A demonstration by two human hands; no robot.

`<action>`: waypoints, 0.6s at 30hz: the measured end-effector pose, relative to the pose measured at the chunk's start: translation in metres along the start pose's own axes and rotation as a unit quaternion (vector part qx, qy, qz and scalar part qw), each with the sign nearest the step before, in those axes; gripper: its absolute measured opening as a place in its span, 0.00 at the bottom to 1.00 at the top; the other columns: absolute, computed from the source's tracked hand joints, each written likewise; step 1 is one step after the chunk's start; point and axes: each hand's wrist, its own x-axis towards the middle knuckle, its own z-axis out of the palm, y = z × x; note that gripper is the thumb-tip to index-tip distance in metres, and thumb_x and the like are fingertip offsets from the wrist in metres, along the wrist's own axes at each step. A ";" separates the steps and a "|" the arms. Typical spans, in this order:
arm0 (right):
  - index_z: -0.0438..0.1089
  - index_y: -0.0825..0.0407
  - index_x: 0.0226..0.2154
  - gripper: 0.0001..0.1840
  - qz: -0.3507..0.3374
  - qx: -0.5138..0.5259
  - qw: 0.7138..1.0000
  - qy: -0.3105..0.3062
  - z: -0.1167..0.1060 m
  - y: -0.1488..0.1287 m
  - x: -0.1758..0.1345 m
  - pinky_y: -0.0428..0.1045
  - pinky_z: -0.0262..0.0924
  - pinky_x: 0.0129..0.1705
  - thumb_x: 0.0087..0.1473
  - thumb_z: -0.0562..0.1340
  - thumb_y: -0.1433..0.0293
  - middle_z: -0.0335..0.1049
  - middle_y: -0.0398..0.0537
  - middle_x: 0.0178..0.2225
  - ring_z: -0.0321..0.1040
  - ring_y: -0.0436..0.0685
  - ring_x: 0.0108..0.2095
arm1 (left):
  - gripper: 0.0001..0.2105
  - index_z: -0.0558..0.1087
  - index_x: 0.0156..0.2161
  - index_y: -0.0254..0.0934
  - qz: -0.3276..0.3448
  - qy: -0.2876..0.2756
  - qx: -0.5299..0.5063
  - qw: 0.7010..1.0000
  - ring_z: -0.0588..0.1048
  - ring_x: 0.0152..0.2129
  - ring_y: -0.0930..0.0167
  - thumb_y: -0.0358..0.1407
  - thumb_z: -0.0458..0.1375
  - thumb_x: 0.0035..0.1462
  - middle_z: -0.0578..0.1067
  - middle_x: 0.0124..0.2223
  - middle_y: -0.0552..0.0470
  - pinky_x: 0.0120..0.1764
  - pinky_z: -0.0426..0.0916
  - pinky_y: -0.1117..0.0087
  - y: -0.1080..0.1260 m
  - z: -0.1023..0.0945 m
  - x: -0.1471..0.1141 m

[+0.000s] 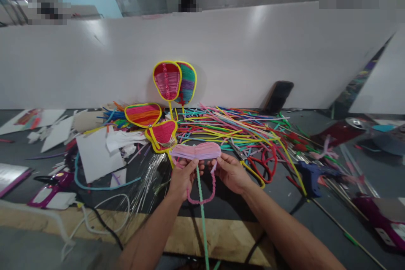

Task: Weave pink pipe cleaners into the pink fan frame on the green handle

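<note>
Both hands hold up a pipe-cleaner petal (196, 150), its rows pink above and lilac below. My left hand (183, 177) pinches its lower left edge with the thumb in front. At the lower right corner, the fingers of my right hand (232, 173) close on the edge. Below the rows hangs a loop of twisted pink pipe cleaner (202, 201), the frame's bare part. A light green pipe cleaner (203, 223) runs down from near my left thumb through the loop. Behind stand finished petals with yellow rims, among them a pink one (167, 82) with beads.
Loose pipe cleaners (221, 124) pile up behind my hands. Red-handled scissors (264, 166) and a blue glue gun (310, 179) lie to the right. A phone (278, 97) leans on the white partition (221, 59). White card (99, 152) and a magenta device (52, 192) are left.
</note>
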 end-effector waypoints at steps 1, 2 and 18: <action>0.73 0.51 0.32 0.11 -0.001 0.002 1.000 0.002 0.000 0.000 0.000 0.44 0.61 0.34 0.44 0.69 0.65 0.71 0.41 0.25 0.67 0.47 0.27 | 0.17 0.72 0.32 0.32 0.005 0.000 0.001 1.000 0.76 0.22 0.72 0.40 0.69 0.37 0.78 0.27 0.52 0.24 0.72 0.75 0.000 0.000 0.000; 0.73 0.51 0.33 0.11 0.000 0.003 1.000 0.003 0.001 -0.001 -0.001 0.44 0.61 0.34 0.44 0.69 0.65 0.71 0.40 0.26 0.67 0.47 0.28 | 0.17 0.73 0.32 0.32 0.009 0.001 0.001 1.000 0.76 0.22 0.72 0.40 0.69 0.38 0.78 0.27 0.52 0.24 0.72 0.75 0.000 0.000 0.000; 0.70 0.46 0.43 0.22 -0.045 -0.040 0.998 -0.027 0.010 0.001 -0.003 0.44 0.58 0.34 0.42 0.70 0.68 0.69 0.40 0.32 0.63 0.47 0.29 | 0.16 0.73 0.32 0.31 0.048 -0.002 0.014 0.999 0.76 0.22 0.73 0.39 0.69 0.38 0.77 0.27 0.52 0.24 0.70 0.75 0.000 0.001 -0.001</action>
